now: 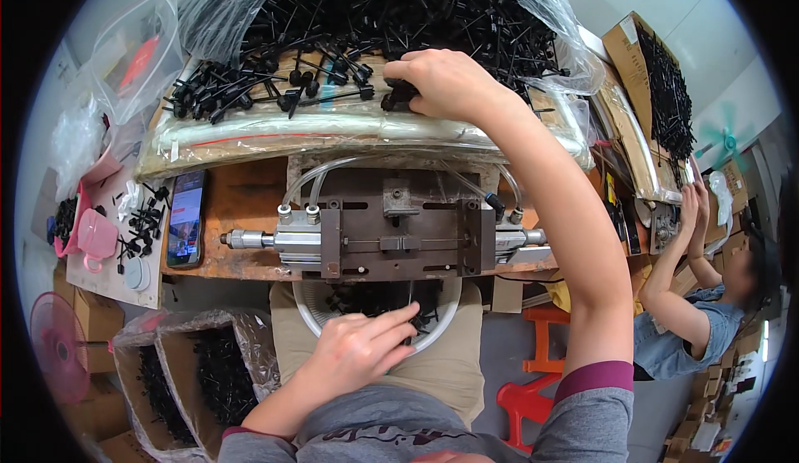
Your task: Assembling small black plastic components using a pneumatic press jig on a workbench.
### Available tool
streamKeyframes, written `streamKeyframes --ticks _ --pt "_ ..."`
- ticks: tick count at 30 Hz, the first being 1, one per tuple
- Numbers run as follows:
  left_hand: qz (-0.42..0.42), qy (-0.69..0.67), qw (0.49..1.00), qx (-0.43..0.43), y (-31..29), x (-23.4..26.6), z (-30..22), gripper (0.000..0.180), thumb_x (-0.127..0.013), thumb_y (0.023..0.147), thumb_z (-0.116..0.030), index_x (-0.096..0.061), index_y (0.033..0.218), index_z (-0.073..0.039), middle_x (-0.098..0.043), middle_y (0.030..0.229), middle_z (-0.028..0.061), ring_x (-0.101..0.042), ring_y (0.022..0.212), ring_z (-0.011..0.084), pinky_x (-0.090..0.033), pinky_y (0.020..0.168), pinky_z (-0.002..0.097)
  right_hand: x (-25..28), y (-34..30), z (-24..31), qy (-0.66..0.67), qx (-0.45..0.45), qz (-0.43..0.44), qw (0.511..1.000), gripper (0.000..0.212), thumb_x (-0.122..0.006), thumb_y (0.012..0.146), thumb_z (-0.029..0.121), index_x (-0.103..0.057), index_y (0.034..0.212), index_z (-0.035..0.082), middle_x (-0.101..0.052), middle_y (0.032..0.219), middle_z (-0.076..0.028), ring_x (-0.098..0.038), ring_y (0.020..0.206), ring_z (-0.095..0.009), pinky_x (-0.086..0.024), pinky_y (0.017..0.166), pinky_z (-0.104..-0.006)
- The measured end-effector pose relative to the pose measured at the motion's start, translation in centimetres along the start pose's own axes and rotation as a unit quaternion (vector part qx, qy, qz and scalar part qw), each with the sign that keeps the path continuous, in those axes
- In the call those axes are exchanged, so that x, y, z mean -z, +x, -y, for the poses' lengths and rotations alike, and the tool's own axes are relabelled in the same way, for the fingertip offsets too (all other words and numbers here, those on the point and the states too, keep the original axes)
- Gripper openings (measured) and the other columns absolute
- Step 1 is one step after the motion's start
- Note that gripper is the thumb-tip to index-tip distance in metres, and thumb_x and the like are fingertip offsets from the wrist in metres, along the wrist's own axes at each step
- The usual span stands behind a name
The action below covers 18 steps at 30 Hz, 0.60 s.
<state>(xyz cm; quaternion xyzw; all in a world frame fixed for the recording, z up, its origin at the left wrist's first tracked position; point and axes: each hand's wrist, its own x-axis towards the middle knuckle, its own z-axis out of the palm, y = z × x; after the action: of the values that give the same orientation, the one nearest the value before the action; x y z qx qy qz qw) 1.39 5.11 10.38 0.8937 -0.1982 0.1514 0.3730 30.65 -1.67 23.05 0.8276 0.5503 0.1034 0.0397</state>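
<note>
My left hand (366, 346) is above a white-rimmed basket (454, 313) on my lap. Its fingers are closed on a small black plastic part with a thin upright stem (409, 295). Black parts (366, 296) lie in the basket. Stretched forward, my right hand (445, 84) curls round a few black plastic parts (399, 95) at the near edge of a large pile of thin-stemmed black parts (399, 13). Between the hands stands a dark metal fixture (399, 242) with a silver air cylinder (298, 240) on its left side and another (518, 243) on its right.
Clear air tubes (333, 163) loop behind the fixture. A phone (185, 220) lies left of it, near a pink cup (97, 236) and loose black parts. Bags of parts (225, 371) stand lower left. A red stool (524, 405) and a co-worker (695, 321) are at right.
</note>
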Motion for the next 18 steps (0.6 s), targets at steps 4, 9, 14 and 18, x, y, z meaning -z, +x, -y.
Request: streamKeyframes --ticks 4,9,14,18 --pt "0.023 -0.021 1.000 -0.004 -2.2 -2.0 0.8 0.022 -0.079 0.072 -0.022 -0.070 0.088 -0.010 -0.069 0.115 0.0039 -0.064 0.059 0.0176 -0.052 0.055 0.0268 0.0 -0.3 -0.7 0.020 -0.044 -0.025 0.999 0.047 -0.071 0.072 0.009 -0.065 0.119 0.011 -0.068 0.105 -0.014 -0.065 0.099 -0.032 -0.053 0.086 -0.0416" --pt "0.057 -0.047 0.997 -0.009 -3.5 -3.6 1.2 0.023 -0.079 0.073 -0.023 -0.069 0.089 -0.010 -0.069 0.115 0.0029 -0.066 0.061 0.0175 -0.054 0.055 0.0273 1.5 0.6 0.1 0.017 -0.112 0.058 0.992 0.045 -0.073 0.071 0.011 -0.069 0.116 0.011 -0.070 0.099 -0.017 -0.067 0.094 -0.032 -0.054 0.085 -0.0401" --pt "0.080 -0.084 0.993 -0.004 -4.6 -5.3 1.9 0.024 -0.079 0.073 -0.026 -0.070 0.089 -0.011 -0.068 0.115 0.0026 -0.065 0.058 0.0158 -0.053 0.052 0.0268 -0.1 0.1 -1.8 0.100 -0.103 -0.074 0.987 0.040 -0.074 0.072 0.011 -0.070 0.111 0.007 -0.071 0.088 -0.016 -0.069 0.087 -0.031 -0.054 0.080 -0.0380" --pt "0.114 -0.105 0.987 0.029 -5.2 -5.0 1.6 0.036 -0.079 0.073 -0.033 -0.068 0.099 -0.011 -0.067 0.117 0.0021 -0.067 0.062 0.0175 -0.053 0.054 0.0277 0.9 -0.6 -2.0 0.265 -0.174 -0.110 0.942 0.027 -0.070 0.083 0.015 -0.069 0.106 0.002 -0.068 0.071 -0.006 -0.059 0.047 -0.009 -0.049 0.052 -0.0238"
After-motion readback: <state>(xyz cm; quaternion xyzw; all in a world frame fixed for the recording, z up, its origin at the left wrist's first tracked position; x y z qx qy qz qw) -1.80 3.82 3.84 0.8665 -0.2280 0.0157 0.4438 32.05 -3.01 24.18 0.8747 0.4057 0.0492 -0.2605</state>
